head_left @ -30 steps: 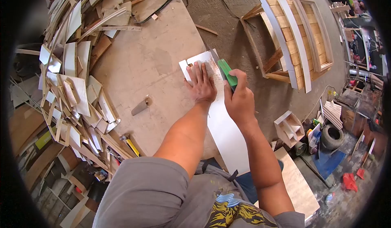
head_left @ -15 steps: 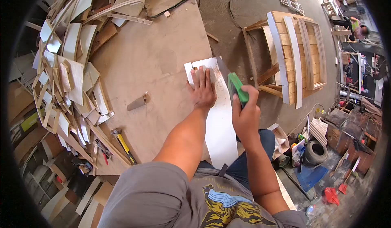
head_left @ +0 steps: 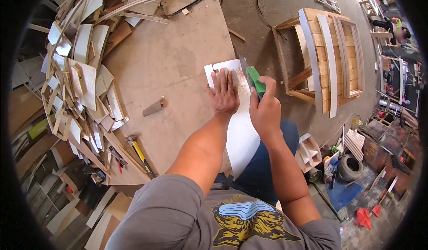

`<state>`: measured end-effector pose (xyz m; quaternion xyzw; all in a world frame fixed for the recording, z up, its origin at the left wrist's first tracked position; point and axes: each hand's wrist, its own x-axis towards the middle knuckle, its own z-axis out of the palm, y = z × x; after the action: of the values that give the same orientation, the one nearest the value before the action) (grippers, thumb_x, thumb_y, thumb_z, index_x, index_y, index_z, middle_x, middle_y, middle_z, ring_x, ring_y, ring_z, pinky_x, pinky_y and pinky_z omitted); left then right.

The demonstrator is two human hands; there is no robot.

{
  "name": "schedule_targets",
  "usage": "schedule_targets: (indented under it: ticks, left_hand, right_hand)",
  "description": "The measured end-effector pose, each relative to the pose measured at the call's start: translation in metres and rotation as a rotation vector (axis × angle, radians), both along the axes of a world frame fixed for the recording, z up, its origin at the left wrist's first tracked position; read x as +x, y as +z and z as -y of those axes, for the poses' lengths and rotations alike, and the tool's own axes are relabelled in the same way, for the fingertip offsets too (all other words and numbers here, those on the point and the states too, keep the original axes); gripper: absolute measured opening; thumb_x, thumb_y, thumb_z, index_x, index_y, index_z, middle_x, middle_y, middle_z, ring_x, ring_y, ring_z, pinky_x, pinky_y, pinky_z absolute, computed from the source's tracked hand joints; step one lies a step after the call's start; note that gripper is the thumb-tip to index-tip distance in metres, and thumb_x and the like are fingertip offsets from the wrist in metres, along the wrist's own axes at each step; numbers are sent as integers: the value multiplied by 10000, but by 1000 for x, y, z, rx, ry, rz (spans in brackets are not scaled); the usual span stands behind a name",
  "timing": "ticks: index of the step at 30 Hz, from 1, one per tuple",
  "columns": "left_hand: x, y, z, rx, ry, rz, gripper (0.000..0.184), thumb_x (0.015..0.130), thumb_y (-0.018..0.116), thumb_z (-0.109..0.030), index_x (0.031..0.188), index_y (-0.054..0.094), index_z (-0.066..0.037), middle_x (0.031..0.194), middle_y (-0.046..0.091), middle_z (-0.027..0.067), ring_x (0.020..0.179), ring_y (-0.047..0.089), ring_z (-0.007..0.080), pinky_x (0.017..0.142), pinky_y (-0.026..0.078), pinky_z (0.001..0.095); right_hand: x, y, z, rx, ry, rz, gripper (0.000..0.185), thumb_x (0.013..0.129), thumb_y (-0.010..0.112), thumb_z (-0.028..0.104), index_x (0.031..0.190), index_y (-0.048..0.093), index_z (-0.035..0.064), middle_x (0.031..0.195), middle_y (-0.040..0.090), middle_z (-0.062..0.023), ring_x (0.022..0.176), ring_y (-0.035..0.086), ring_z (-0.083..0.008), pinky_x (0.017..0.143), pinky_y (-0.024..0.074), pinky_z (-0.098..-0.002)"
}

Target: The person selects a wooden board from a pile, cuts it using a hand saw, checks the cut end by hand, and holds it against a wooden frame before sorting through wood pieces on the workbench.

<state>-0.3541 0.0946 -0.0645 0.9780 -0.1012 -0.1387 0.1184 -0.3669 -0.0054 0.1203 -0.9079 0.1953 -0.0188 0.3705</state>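
Note:
A long white board (head_left: 241, 134) lies over the edge of the plywood worktop (head_left: 178, 80), its near end reaching toward my body. My left hand (head_left: 224, 96) presses flat on the board's far part, fingers stretched out beside a small notch. In my right hand (head_left: 266, 109) is the green handle of a hand saw (head_left: 255, 79). The saw's blade stands at the board's right side near the far end, partly hidden by the handle. Sawdust is scattered on the white face beside the blade.
A heap of wood offcuts (head_left: 84, 78) covers the worktop's left side. A hammer (head_left: 141, 155), pliers (head_left: 117, 160) and a loose saw blade (head_left: 154, 107) lie there too. A wooden frame piece (head_left: 332, 62) stands on the floor to the right, with a tire (head_left: 350, 168) nearer. Another person (head_left: 398, 30) is far right.
My right hand and the saw have moved forward and slightly left along the board's edge. My left hand stays pressed on the board. The whole view has shifted slightly.

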Motion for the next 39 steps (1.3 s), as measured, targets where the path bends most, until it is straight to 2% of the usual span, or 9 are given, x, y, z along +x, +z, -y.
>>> schedule_targets:
  ticks: [11,14,17,20,23,26,34,35,39]
  left_hand:
    - [-1,-3,-1,-45,-15,57,699,1010,463,-370,1631,215,-167,1721,78,73,1571,21,392,1164,126,702]
    - [1,-4,1,0,-13,23,664,1034,404,-408,1632,221,-185,1727,34,45,1576,3,368,1188,102,689]
    - [0,-4,2,-23,0,48,650,1030,424,-399,1618,262,-174,1717,106,69,1571,44,385,1189,98,689]
    - [0,-34,-4,-316,-35,251,639,1023,451,-385,1603,298,-164,1695,189,96,1560,93,409,1195,80,686]
    - [37,-4,-6,16,-111,33,640,1019,462,-375,1600,301,-159,1681,235,83,1559,123,395,1205,53,677]
    - [43,-20,-10,-212,-32,208,635,1018,464,-374,1597,309,-165,1682,239,51,1561,137,366,1202,28,682]
    - [50,-9,-4,-69,-47,10,658,1045,404,-399,1633,198,-186,1714,125,11,1579,43,332,1202,0,686]
    - [53,-10,-3,-69,-43,-4,660,1045,402,-406,1633,197,-188,1714,123,10,1578,45,331,1203,-1,687]
    - [49,-12,-6,-75,-45,32,650,1041,398,-400,1632,213,-203,1712,133,-6,1578,52,327,1203,0,681]
  right_hand:
    - [-1,-1,3,9,-22,47,358,974,597,136,1283,417,119,873,682,-307,828,657,-533,720,503,-594]
    - [4,0,5,-5,-23,29,350,979,590,154,1281,414,128,868,686,-303,825,659,-531,720,500,-599]
    - [5,3,0,-26,-23,-13,352,982,585,167,1283,405,139,861,690,-297,824,662,-529,718,497,-603]
    - [6,6,0,-54,-21,-19,358,982,585,169,1285,397,144,853,692,-294,822,663,-528,717,496,-605]
    - [8,5,-2,-51,-14,-18,359,982,586,160,1284,393,141,849,691,-294,821,662,-527,716,495,-604]
    - [7,2,-1,-29,-12,0,356,983,589,151,1281,394,133,853,692,-291,823,663,-525,715,498,-600]
    - [-61,45,11,64,-55,-20,363,977,621,112,1278,419,125,876,679,-294,831,659,-523,664,523,-564]
    - [-53,39,10,-31,10,73,365,978,621,110,1282,418,116,892,683,-277,833,674,-508,676,541,-549]
    - [-2,-15,15,-8,-2,-69,380,970,632,84,1278,410,96,961,699,-247,858,712,-463,714,573,-504]
